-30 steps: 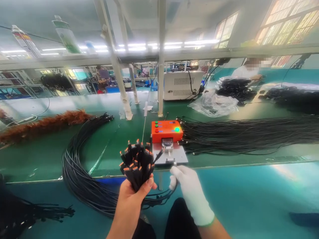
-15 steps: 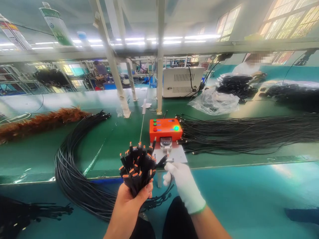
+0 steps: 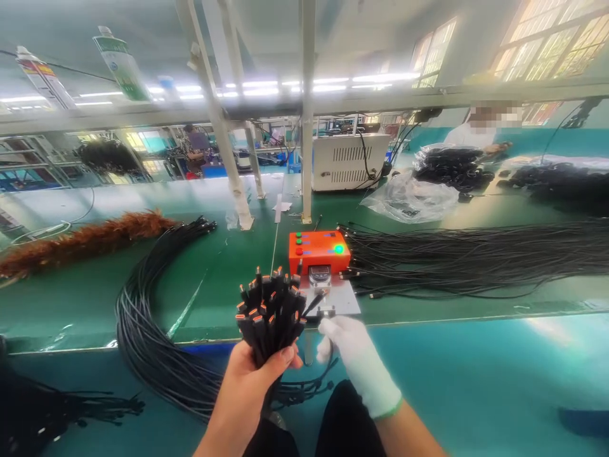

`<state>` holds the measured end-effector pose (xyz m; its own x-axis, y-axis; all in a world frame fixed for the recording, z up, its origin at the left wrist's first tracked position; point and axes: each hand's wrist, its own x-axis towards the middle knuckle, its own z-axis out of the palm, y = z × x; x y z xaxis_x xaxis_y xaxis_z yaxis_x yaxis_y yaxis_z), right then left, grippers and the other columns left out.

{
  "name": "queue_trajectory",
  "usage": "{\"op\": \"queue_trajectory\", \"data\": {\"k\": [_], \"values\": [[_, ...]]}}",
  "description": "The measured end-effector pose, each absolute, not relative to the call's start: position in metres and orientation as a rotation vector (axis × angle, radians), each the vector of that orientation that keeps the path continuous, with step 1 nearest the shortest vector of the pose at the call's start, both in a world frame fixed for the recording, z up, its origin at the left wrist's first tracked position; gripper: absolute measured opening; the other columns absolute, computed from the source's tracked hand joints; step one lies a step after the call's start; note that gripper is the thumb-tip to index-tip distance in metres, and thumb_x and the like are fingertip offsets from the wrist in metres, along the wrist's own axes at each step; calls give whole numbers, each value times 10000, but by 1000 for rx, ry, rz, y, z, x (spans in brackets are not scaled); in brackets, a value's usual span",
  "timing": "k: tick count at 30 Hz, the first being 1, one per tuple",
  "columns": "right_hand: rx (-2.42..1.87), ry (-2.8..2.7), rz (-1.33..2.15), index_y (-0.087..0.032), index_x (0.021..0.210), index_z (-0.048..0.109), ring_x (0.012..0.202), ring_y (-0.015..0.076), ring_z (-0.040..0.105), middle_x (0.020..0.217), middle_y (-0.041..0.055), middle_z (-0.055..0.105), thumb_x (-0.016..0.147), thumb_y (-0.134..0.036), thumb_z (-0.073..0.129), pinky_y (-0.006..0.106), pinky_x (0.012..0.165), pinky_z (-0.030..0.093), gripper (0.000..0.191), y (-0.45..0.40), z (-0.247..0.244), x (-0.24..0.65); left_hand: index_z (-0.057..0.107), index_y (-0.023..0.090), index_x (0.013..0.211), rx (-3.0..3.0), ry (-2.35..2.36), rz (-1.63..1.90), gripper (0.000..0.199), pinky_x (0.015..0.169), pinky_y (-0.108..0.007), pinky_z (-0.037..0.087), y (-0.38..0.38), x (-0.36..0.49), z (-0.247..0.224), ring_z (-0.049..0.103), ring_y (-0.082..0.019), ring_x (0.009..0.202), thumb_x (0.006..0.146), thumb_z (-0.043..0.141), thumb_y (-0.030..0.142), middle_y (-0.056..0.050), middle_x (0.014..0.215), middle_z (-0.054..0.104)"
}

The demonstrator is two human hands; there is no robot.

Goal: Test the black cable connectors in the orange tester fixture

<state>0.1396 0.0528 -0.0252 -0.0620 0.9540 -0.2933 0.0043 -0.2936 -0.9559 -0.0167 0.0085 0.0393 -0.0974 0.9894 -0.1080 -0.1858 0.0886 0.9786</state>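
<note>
My bare left hand (image 3: 257, 381) is wrapped around a thick bunch of black USB cables (image 3: 271, 311). Their plugs point upward, with orange showing at many of the tips. In a white glove, my right hand (image 3: 354, 362) has its fingers closed at the table's front edge, just below the metal plate of an orange tester box (image 3: 311, 244). A thin black cable (image 3: 333, 368) curves down from those fingers; its plug end is mostly hidden. The tester has green and red buttons, a lit green lamp and a small display at its front.
A long bundle of black cables (image 3: 137, 304) curves over the table edge at left. More cables (image 3: 466, 257) lie spread at right. Behind stand metal posts (image 3: 307, 158), a white vented box (image 3: 351, 162) and plastic bags (image 3: 412, 195). A person (image 3: 476, 130) sits beyond.
The view has shifted slightly. My gloved right hand stays close to the tester's front, and the plug by its fingertips is less visible. My left hand keeps the bunch upright.
</note>
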Motion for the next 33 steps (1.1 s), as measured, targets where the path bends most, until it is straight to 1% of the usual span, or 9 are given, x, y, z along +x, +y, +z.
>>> {"op": "queue_trajectory", "data": {"k": [3, 6, 8, 10, 15, 19, 23, 27, 33], "values": [[-1733, -1481, 1279, -180, 635, 544, 511, 213, 605, 520, 81, 648, 817, -343, 435, 348, 589, 462, 267, 37, -26, 149, 724, 145, 710, 967, 1191, 1259, 107, 666, -283, 457, 8, -20, 37, 597, -173, 621, 680, 719, 247, -34, 648, 690], [-2070, -1659, 633, -143, 929, 639, 842, 343, 634, 892, 180, 694, 795, -370, 490, 490, 774, 440, 303, 19, -18, 158, 710, 146, 732, 1004, 1171, 1190, 105, 701, -306, 463, 7, -23, 34, 605, -184, 652, 700, 720, 246, -38, 668, 690], [-1908, -1590, 475, -179, 1122, 597, 997, 347, 588, 1102, 155, 641, 809, -412, 488, 503, 859, 419, 406, 9, -6, 158, 702, 147, 747, 1013, 1157, 1159, 97, 721, -323, 462, 6, -24, 32, 610, -194, 669, 712, 711, 237, -41, 673, 691], [-1603, -1468, 605, -222, 1166, 577, 1012, 291, 595, 1137, 104, 633, 837, -446, 465, 437, 880, 445, 414, 2, 11, 150, 698, 148, 754, 1031, 1144, 1152, 88, 719, -324, 458, 6, -24, 31, 604, -192, 665, 724, 693, 230, -37, 673, 687], [-1196, -1129, 868, -209, 1029, 650, 966, 240, 621, 1028, 62, 689, 819, -407, 551, 313, 842, 478, 305, 2, 44, 124, 716, 150, 752, 1131, 1198, 1091, 93, 671, -315, 460, 2, -17, 24, 605, -199, 629, 720, 665, 221, -21, 643, 682], [-1207, -828, 1076, -179, 767, 629, 650, 176, 613, 666, 30, 671, 837, -397, 537, 269, 647, 486, 247, 10, 40, 121, 742, 155, 774, 1138, 1279, 1183, 167, 727, -341, 470, 0, -15, 22, 634, -256, 749, 716, 674, 296, -54, 751, 722], [-1253, -875, 1364, -157, 772, 584, 469, 149, 568, 487, 2, 595, 848, -435, 497, 252, 498, 449, 301, 19, 10, 132, 760, 161, 710, 1044, 1363, 1322, 217, 862, -347, 422, -1, -18, 29, 623, -289, 893, 708, 671, 359, -80, 806, 738], [-1219, -921, 1571, -153, 750, 543, 388, 138, 543, 447, -19, 565, 820, -480, 492, 248, 431, 418, 338, 30, -16, 136, 733, 172, 660, 1046, 1312, 1325, 172, 765, -314, 460, -2, -18, 38, 626, -235, 744, 706, 680, 328, -53, 673, 710], [-1215, -913, 1583, -143, 742, 544, 344, 113, 515, 411, -30, 554, 801, -472, 494, 219, 398, 380, 338, 45, -26, 137, 723, 164, 701, 913, 1297, 1403, 122, 664, -278, 499, -4, -10, 41, 625, -189, 631, 669, 722, 281, -31, 633, 700]]}}
